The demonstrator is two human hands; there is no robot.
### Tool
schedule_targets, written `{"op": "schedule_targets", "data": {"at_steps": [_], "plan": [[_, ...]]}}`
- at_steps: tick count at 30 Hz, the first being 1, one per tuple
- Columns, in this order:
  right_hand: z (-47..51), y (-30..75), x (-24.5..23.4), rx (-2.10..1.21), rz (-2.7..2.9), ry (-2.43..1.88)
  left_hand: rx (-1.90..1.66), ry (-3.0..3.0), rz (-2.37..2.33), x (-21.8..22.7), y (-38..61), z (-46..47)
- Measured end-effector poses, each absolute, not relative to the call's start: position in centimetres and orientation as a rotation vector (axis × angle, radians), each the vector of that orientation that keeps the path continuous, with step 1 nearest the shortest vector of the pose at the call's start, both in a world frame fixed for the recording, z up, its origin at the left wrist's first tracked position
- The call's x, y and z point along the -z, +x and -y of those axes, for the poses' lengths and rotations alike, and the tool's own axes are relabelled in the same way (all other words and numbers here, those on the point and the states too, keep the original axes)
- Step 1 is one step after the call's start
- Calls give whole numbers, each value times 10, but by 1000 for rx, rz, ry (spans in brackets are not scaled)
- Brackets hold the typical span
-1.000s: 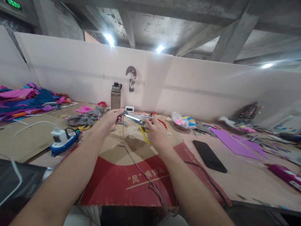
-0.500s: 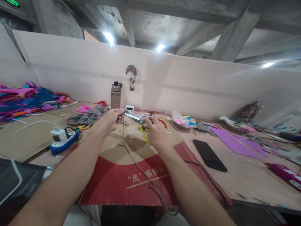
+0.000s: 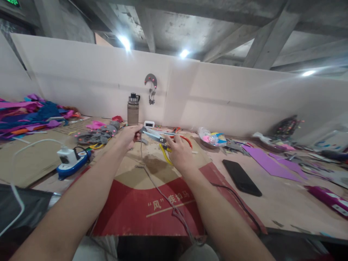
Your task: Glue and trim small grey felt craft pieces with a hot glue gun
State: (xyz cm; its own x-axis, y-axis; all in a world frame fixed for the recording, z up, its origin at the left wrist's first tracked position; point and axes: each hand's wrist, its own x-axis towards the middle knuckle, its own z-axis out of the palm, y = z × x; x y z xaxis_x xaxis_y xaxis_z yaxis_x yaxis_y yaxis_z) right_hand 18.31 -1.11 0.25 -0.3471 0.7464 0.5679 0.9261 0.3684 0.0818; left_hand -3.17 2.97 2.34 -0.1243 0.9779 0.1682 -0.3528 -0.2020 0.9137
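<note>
In the head view, my right hand (image 3: 181, 150) is closed around scissors (image 3: 154, 135) with a red-orange handle, their blades pointing left. The blade tips reach a small dark grey piece (image 3: 143, 129), pinched in the fingers of my left hand (image 3: 132, 137); its exact shape is hard to make out. A grey cord (image 3: 152, 177) hangs from near my left fingers and runs down across the cardboard (image 3: 122, 214) towards my lap. Yellow-handled pliers or cutters (image 3: 165, 156) lie partly under my right hand.
A bottle (image 3: 133, 110) and small white clock-like device (image 3: 149, 124) stand at the back. Left are grey felt pieces (image 3: 95, 136) and a blue power strip (image 3: 73, 165). Right are a bowl (image 3: 212, 143), a black phone (image 3: 241, 177), purple sheets (image 3: 269, 163) and a magenta tool (image 3: 327, 199).
The scissor blades have turned slightly, and the bright glint on them has faded. Both hands stay at nearly the same place; the whole view has shifted a little.
</note>
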Motion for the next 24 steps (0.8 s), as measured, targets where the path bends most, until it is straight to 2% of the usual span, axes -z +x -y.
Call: {"op": "schedule_targets", "data": {"at_steps": [24], "plan": [[11, 184, -2, 556, 2208, -1486, -1633, 1007, -928, -26, -30, -26]]}}
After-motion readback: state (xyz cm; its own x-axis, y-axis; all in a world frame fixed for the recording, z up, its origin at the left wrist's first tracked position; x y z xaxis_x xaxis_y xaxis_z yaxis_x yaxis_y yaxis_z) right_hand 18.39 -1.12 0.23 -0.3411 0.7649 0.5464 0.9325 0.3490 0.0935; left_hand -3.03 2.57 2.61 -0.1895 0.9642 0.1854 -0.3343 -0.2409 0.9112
